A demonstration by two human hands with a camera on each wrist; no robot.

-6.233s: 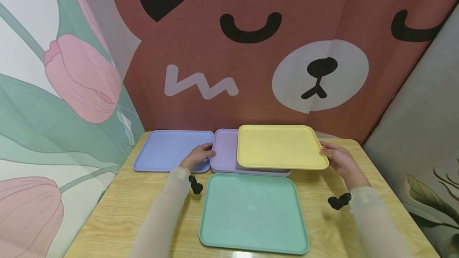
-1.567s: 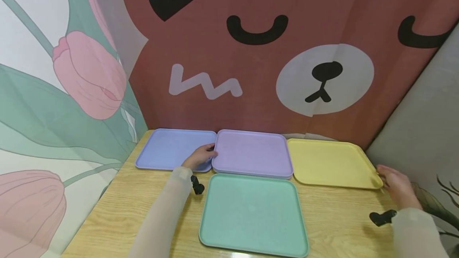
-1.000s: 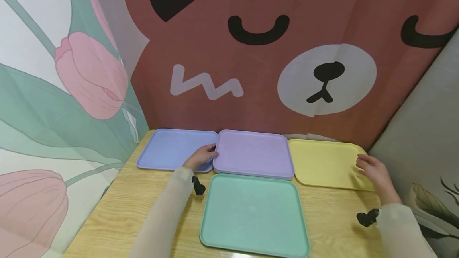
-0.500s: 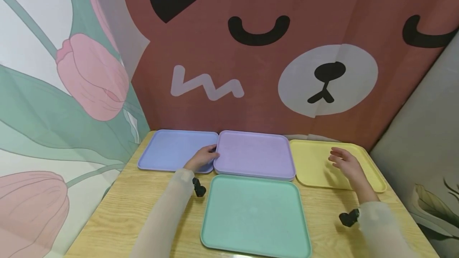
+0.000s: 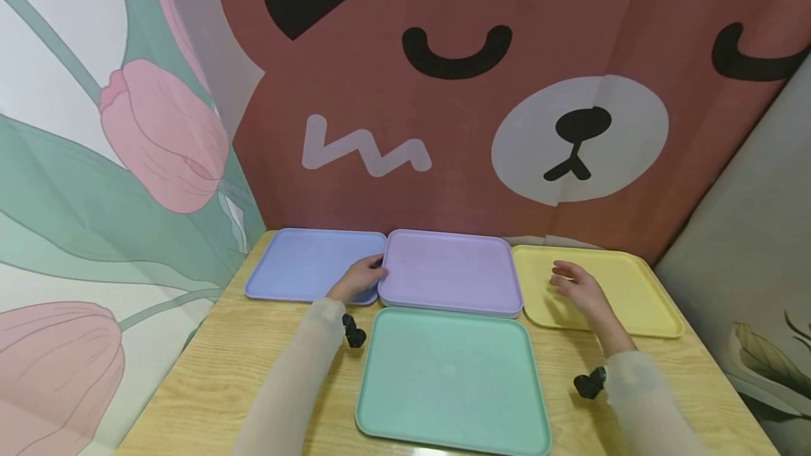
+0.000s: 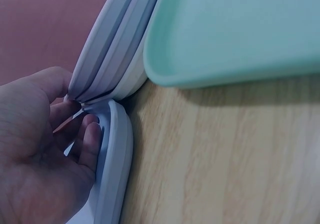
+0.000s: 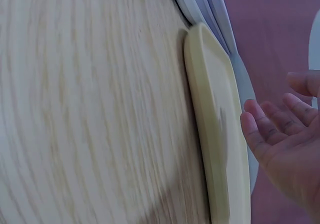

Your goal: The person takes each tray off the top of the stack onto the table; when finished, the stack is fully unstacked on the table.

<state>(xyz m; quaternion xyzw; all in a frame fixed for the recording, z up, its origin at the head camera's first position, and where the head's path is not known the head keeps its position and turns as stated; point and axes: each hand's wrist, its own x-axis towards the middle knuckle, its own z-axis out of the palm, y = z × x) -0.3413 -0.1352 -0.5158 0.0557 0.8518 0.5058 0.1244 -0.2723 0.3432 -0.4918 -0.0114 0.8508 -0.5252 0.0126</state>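
At the back middle of the table lies a stack of trays with a purple tray (image 5: 451, 271) on top; several rims show in the left wrist view. My left hand (image 5: 358, 279) pinches the purple tray's left edge, thumb and fingers at the corner (image 6: 82, 91). Below that hand lies a blue tray (image 5: 304, 266), partly covered by it. A yellow tray (image 5: 627, 294) lies flat to the right of the stack. Above it hovers my right hand (image 5: 579, 290), fingers loosely bent and holding nothing. A green tray (image 5: 453, 378) lies in front of the stack.
All trays lie on a wooden table (image 5: 209, 371). Behind it hangs a reddish-brown curtain (image 5: 355, 195) with a bear print. A grey wall surface (image 5: 741, 231) stands at the right.
The yellow tray went from above the purple tray to the table on the right. My right hand then let go and moved left over it. The left hand stayed at the purple edge.
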